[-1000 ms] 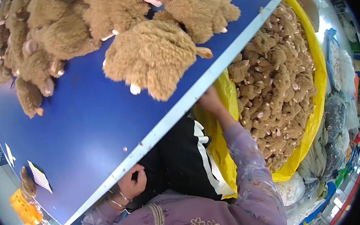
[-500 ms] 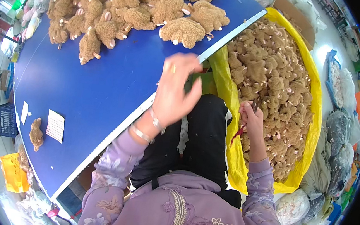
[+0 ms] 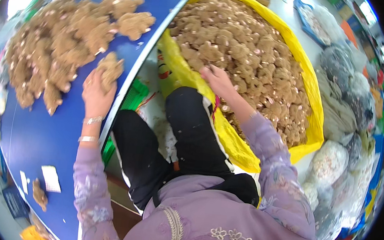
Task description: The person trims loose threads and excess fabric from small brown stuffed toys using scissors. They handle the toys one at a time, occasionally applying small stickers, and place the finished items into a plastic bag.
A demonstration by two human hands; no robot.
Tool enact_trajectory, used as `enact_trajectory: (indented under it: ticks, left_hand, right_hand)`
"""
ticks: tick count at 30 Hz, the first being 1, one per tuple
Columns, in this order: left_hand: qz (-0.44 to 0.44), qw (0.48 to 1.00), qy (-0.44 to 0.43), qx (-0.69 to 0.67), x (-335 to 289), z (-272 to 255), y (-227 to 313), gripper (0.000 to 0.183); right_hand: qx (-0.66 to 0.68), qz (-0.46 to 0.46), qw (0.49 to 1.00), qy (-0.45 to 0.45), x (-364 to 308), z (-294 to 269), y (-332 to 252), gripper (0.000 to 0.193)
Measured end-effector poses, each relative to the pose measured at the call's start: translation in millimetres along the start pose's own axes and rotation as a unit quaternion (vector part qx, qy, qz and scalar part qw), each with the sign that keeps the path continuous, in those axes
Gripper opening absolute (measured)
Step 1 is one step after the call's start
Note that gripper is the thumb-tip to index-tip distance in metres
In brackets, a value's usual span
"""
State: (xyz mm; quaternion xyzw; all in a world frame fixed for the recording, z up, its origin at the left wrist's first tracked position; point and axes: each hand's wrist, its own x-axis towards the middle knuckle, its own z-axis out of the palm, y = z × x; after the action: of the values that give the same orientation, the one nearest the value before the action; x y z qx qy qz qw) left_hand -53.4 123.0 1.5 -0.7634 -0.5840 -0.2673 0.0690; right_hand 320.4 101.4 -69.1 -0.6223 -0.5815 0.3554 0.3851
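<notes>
At the right edge of the blue table (image 3: pixel 26 137), my left hand (image 3: pixel 95 95) is closed on a fluffy brown plush toy (image 3: pixel 111 70). The toy lies close to a large heap of similar plush toys (image 3: pixel 51 51) on the table. Over the left side of a big yellow bag (image 3: pixel 315 128), my right hand (image 3: pixel 219 81) grips a small dark tool (image 3: pixel 210 67), mostly hidden by the fingers. A red cord (image 3: pixel 215 106) hangs below that hand. Brown plush pieces (image 3: pixel 246 46) with pale tips fill the bag.
A single small plush piece (image 3: pixel 40 194) lies beside a white sheet (image 3: pixel 51 178) at the table's near left. Stuffed clear plastic bags (image 3: pixel 330 160) crowd the floor on the right. Something green (image 3: pixel 134 97) stands below the table edge.
My left hand has moved left from above the table edge and taken hold of a plush toy. The view has shifted; my right hand still grips the dark tool by the bag.
</notes>
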Motion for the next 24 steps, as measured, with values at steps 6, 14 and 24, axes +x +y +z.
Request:
enact_trajectory:
  ticks: [6, 14, 24]
  left_hand:
    - [-0.023, 0.999, -0.04, -0.016, -15.6, -9.5, 9.9, 0.052]
    - [-0.117, 0.988, -0.083, -0.049, -25.7, -16.0, 23.4, 0.056]
    - [-0.071, 0.983, -0.121, -0.115, 12.5, -1.8, 55.9, 0.058]
  right_hand:
    - [-0.265, -0.124, 0.952, 0.088, 144.1, 15.2, -4.0, 0.033]
    - [-0.461, 0.01, 0.885, 0.07, 288.3, 5.3, 170.5, 0.032]
    - [-0.482, 0.395, 0.78, -0.054, 7.2, -152.6, 423.6, 0.029]
